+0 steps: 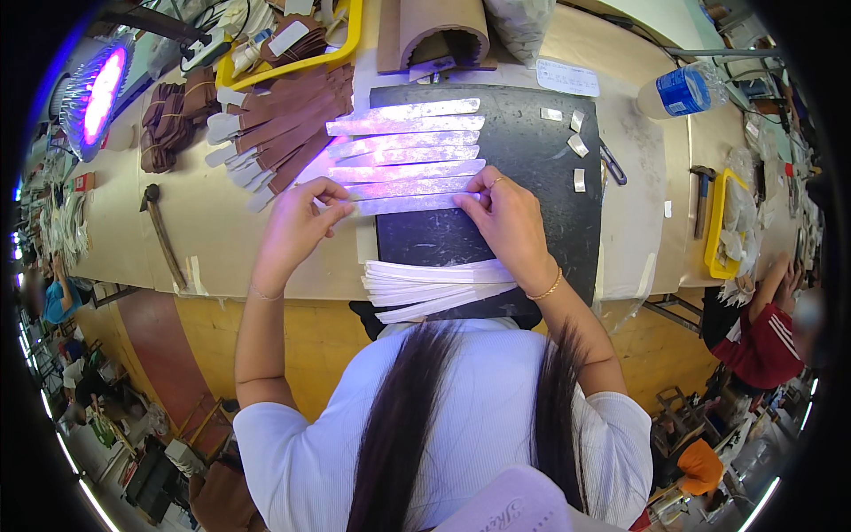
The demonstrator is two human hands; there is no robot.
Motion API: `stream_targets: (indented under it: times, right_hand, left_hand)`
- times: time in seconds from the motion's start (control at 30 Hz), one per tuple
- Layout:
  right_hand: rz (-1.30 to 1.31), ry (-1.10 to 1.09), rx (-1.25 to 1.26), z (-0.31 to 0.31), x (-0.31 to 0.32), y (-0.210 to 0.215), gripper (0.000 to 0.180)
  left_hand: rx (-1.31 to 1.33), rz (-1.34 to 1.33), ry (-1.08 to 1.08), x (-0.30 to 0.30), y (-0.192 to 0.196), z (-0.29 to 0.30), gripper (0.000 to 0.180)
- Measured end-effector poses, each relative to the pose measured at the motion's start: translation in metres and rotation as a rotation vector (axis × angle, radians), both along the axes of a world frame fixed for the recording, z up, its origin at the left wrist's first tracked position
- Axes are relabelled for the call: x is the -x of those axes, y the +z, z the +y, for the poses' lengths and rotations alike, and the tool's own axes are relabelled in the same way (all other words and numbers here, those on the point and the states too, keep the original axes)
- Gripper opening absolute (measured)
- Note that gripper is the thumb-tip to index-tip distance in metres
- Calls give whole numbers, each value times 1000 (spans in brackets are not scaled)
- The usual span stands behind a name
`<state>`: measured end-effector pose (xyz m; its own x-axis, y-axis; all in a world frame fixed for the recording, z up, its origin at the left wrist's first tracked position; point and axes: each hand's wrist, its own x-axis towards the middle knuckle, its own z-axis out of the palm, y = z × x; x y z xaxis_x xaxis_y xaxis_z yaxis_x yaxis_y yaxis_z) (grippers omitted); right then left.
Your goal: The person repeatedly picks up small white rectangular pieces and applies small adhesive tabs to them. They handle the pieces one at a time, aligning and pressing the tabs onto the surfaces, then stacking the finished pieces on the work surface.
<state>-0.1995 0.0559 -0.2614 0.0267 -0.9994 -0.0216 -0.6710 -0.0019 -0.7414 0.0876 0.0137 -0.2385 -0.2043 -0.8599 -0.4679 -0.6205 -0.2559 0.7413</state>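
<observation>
Several pale, shiny strips (403, 153) lie in a row, one below another, on a black mat (541, 226). The nearest strip (412, 205) is stretched between my hands. At its left end, my left hand (306, 217) pinches with thumb and forefinger. The other end is between the thumb and forefinger of my right hand (510, 217). A fanned bundle of white strips (434, 284) rests near the mat's front edge, close to my body. Pink-violet light falls across the row.
Brown straps (288, 129) with pale ends lie left of the mat. A glowing lamp (102, 93), a hammer (160, 230) and a yellow tray (355, 31) are on the left. Rightward are small white pieces (578, 144), a blue-labelled jar (678, 93) and another hammer (701, 199).
</observation>
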Motion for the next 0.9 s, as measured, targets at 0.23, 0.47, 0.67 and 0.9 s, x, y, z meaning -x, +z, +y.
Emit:
stream_targets:
  times: [0.23, 0.47, 0.67, 0.9]
  right_hand:
    - [52, -78, 105, 1, 9, 6, 24]
    - [-120, -215, -34, 15, 42, 27, 16]
    - [-96, 123, -91, 51, 73, 31, 20]
    - [216, 413, -42, 67, 56, 24, 44]
  left_hand:
    - [546, -470, -69, 12, 13, 11, 28]
    - [712, 87, -803, 102, -4, 69, 57]
    - [761, -38, -872, 114, -20, 84, 60]
    - [741, -58, -669, 113, -24, 103, 57]
